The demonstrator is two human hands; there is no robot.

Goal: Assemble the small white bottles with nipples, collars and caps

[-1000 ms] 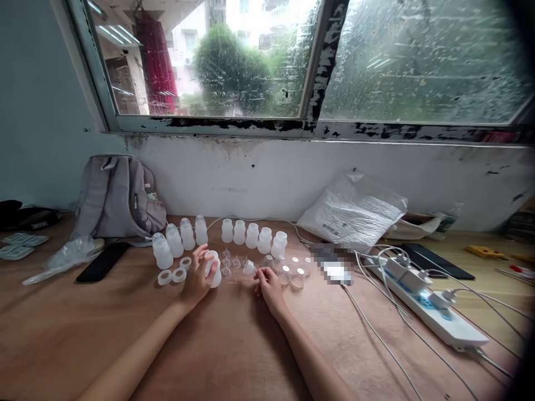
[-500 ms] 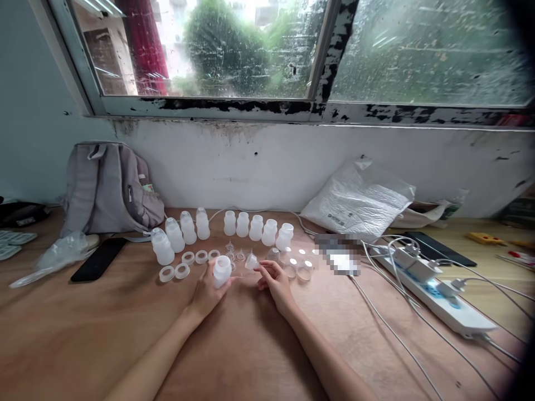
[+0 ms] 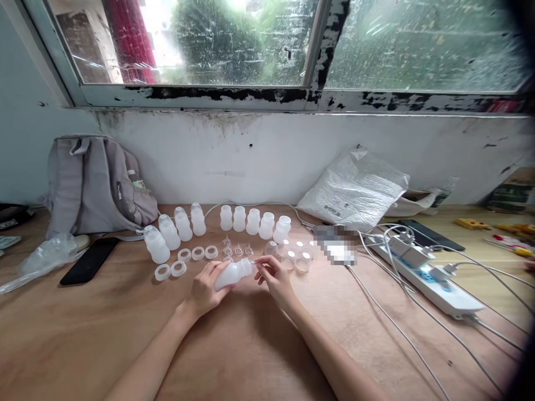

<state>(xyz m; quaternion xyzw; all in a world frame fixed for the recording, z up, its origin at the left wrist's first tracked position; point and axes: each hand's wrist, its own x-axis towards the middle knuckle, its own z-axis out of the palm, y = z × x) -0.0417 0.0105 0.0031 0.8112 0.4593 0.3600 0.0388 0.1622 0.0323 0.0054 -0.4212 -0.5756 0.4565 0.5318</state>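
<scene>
Head view: two bare forearms converge over the middle of the table, the left hand turned inward with its palm against a bottle, the right hand bent at the wrist with its fingers curled. The left hand is closed around the body of the frosted bottle; the right hand's thumb and forefinger are pinched narrowly at a small clear piece at the bottle's mouth. The bottle lies between the hands, strongly tilted, its base in the left palm and its mouth facing the right fingertips; whether it touches the table cannot be told. Just beyond it are clear teats; beside the left hand lie five white rings, and beside the right, clear caps. Nearer the table's far edge stand five uncapped bottles and, to their left, four capped bottles.
</scene>
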